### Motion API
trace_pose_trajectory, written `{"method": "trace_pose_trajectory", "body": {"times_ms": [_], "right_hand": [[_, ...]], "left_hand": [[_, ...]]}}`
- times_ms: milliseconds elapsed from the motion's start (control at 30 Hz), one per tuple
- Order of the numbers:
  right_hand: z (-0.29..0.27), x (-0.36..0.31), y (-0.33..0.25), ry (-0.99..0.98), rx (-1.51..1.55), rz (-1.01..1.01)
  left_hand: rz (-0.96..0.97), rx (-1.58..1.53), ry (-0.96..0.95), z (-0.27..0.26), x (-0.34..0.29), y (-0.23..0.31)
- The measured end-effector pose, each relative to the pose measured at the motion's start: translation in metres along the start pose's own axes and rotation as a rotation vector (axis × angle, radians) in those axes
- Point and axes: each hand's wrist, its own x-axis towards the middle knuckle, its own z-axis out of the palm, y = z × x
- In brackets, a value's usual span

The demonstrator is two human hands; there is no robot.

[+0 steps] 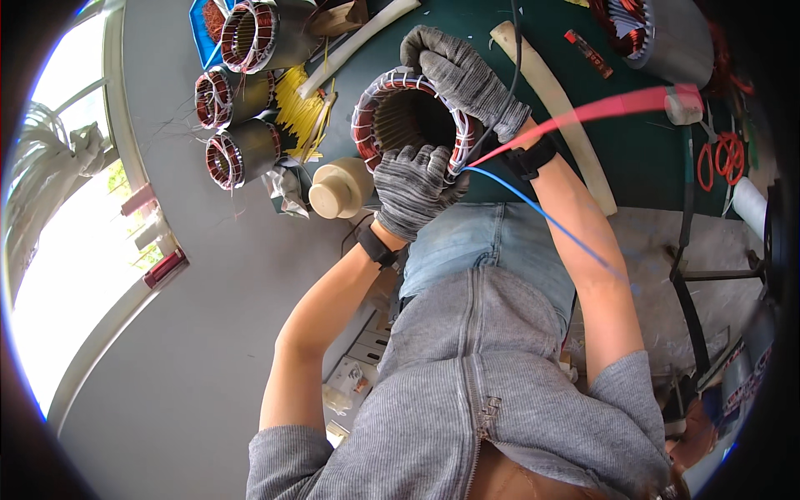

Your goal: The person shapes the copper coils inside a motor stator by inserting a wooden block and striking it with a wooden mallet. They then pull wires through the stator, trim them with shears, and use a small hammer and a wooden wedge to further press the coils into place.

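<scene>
A motor stator (pixel 361 136) with white-laced copper windings lies on the green bench, its round bore toward me. In a grey knitted glove, my left hand (pixel 417 190) curls its fingers over the near rim of the winding. My right hand (pixel 467 79), gloved alike, is bent around the far right side of the same stator, its fingertips partly hidden. Near my left fingers, a red lead (pixel 583 112) and a blue lead (pixel 533 204) run out to the right, blurred at their far ends. A dark cable (pixel 517 50) passes beside my right hand.
Three wound stators (pixel 258 96) stand at the left, by yellow strips (pixel 302 108) and a cream plastic plug (pixel 342 188). Pale curved strips (pixel 554 108) flank the work. At right are a lighter (pixel 588 54), red-handled scissors (pixel 727 158) and a large stator (pixel 667 37).
</scene>
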Motion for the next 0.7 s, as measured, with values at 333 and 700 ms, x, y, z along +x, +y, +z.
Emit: {"method": "trace_pose_trajectory", "body": {"times_ms": [333, 700], "right_hand": [[-0.004, 0.004, -0.003, -0.051, -0.089, 0.004], [-0.038, -0.087, -0.073, -0.042, -0.582, -0.234]], "left_hand": [[-0.001, 0.083, 0.060, 0.003, 0.003, 0.003], [-0.149, -0.321, 0.323, -0.001, 0.024, 0.022]]}}
